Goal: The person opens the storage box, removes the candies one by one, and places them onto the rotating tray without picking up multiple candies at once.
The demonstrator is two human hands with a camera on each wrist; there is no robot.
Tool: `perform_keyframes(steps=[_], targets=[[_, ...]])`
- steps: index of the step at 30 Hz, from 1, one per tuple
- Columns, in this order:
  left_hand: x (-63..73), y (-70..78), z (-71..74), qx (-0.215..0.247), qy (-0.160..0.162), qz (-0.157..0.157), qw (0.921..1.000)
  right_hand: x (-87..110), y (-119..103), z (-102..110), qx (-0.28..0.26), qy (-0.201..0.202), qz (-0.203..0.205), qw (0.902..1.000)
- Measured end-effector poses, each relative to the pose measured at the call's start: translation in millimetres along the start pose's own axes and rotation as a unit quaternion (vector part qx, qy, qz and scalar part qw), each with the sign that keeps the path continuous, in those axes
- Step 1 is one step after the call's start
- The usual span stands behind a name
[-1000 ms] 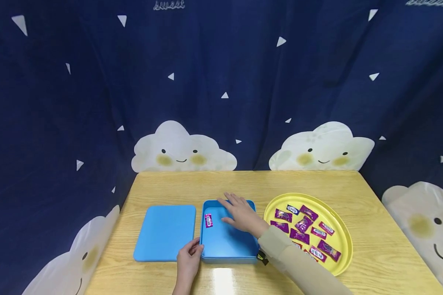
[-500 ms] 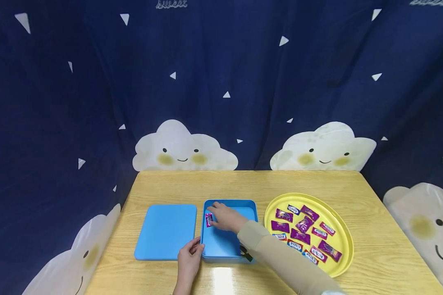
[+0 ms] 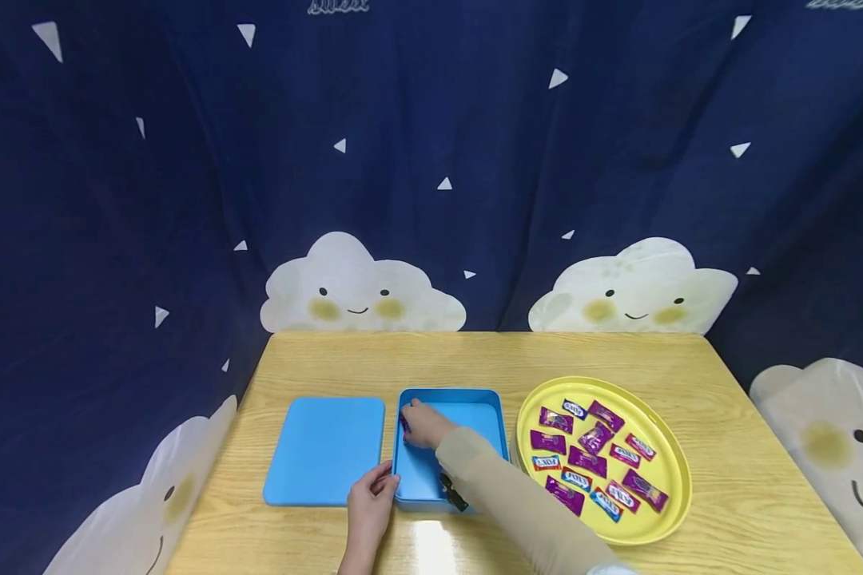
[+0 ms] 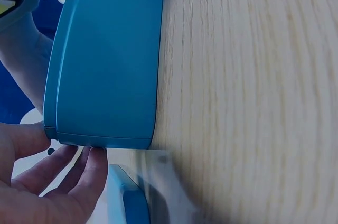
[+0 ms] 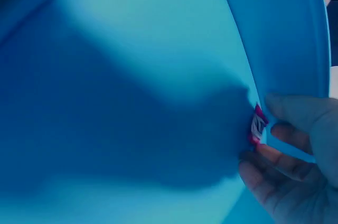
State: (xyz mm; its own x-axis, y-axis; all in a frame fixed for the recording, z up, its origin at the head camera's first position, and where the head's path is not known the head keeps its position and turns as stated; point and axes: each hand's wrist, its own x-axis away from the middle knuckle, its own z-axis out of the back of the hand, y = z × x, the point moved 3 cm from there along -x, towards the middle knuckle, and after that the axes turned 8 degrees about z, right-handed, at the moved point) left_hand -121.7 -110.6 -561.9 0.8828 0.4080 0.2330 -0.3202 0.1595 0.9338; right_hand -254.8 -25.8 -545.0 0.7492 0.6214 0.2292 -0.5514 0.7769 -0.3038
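In the head view a blue rectangular box (image 3: 475, 414) stands on the table. My left hand (image 3: 371, 505) holds its near left corner; in the left wrist view the thumb is at the rim and the fingertips touch the outer wall (image 4: 108, 60). My right hand (image 3: 426, 425) reaches inside the box at the left wall. Between its thumb and fingers it pinches a small wrapped candy (image 5: 257, 127), magenta with white lettering, against the wall's foot. Part of the candy is hidden by the fingers.
A flat blue lid (image 3: 325, 451) lies left of the box. To the right, a round yellow tray (image 3: 672, 499) carries several wrapped candies, purple, red and blue. The right sleeve (image 3: 507, 499) crosses the box's near right corner. A dark curtain (image 3: 496, 160) hangs behind the wooden table (image 3: 489, 358).
My right hand has moved left and down inside the box, from open fingers over its middle to a pinch on the candy at the left wall. The left hand stays at the corner.
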Motion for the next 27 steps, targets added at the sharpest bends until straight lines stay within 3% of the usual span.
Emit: perform_keyframes(steps=[9, 27], targets=[[0.2, -0.3, -1.1, 0.002, 0.002, 0.011, 0.9999, -3.9, -2.0, -7.6, -0.01, 0.002, -0.026, 0.9996], [0.2, 0.2, 0.1, -0.002, 0.0, 0.007, 1.0, -4.6, -4.5, -8.9, 0.005, 0.002, -0.033, 0.9994]])
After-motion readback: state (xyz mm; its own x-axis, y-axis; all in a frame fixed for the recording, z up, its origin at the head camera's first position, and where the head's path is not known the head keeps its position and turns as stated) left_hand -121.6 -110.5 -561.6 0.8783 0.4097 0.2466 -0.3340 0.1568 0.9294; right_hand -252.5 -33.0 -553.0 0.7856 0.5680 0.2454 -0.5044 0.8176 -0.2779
